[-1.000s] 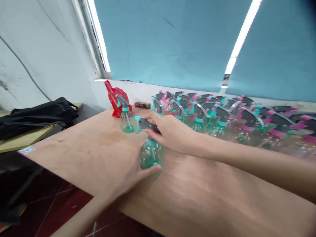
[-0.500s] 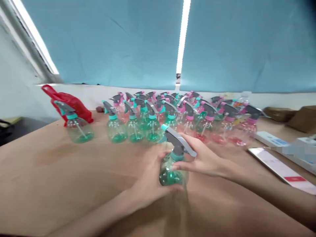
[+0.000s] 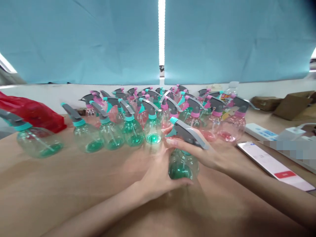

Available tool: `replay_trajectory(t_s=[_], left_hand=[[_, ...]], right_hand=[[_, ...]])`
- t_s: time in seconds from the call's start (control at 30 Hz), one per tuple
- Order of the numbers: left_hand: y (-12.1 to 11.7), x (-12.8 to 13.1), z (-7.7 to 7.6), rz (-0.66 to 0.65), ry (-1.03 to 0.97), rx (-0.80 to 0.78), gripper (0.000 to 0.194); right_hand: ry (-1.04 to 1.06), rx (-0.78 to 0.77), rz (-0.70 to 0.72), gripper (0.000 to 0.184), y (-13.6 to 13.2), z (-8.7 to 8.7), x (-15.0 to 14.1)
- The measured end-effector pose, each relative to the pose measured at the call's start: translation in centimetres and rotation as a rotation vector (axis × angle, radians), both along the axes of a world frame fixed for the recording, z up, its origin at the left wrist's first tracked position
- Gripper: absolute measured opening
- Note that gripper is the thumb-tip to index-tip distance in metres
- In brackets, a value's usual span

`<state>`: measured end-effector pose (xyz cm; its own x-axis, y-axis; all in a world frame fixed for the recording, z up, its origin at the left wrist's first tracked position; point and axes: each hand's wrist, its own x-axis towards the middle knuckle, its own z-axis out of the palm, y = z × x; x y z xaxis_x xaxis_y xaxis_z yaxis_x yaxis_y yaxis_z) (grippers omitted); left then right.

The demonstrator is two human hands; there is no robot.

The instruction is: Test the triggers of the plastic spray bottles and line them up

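Both of my hands are closed on one green spray bottle [image 3: 183, 166] with a grey and teal trigger head, held over the near part of the wooden table [image 3: 81, 184]. My left hand [image 3: 158, 171] wraps the clear round body, thumb across its front. Around the neck, just under the spray head, my right hand [image 3: 195, 149] is closed, fingers near the trigger. Behind the held bottle stands a row of green spray bottles, the nearest being a green spray bottle [image 3: 153, 131]. Pink spray bottles, among them a pink spray bottle [image 3: 232, 126], stand to the right and behind.
A lone green spray bottle [image 3: 37, 141] and a red plastic bag [image 3: 32, 112] are at the left. On the right lie a phone [image 3: 274, 164], a white power strip [image 3: 261, 131] and a cardboard box [image 3: 293, 105]. A blue curtain [image 3: 86, 42] hangs behind.
The view has swung right, bringing the phone and power strip in. The bottle stays in both hands; my right hand has shifted from the top of the spray head to around the neck.
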<state>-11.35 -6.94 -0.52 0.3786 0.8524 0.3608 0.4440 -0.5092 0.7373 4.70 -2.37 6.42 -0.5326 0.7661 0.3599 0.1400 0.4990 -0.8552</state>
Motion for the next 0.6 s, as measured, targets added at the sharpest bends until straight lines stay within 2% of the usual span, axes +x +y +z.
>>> replay_trajectory(t_s=[0.07,0.2,0.4,0.5,0.6], left_hand=[[0.5,-0.3,-0.2,0.011,0.010,-0.013,0.090],[1.1,-0.6,-0.3,0.007,0.023,-0.047,0.087],[1.5,-0.8,-0.4,-0.009,0.022,0.017,0.090],[1.3,-1.4,-0.5,-0.035,0.073,0.004,0.093],[1.0,-2.6,-0.8,-0.023,0.207,-0.013,0.099]], right_hand=[[0.060,-0.011,0.050,0.020,0.9,-0.5,-0.4],[0.141,-0.005,0.135,0.032,1.5,-0.3,-0.7],[0.189,-0.014,0.220,0.044,1.7,-0.4,-0.8],[0.142,0.017,0.187,0.045,1.7,-0.4,-0.7],[0.046,0.071,0.125,0.042,1.6,0.1,-0.4]])
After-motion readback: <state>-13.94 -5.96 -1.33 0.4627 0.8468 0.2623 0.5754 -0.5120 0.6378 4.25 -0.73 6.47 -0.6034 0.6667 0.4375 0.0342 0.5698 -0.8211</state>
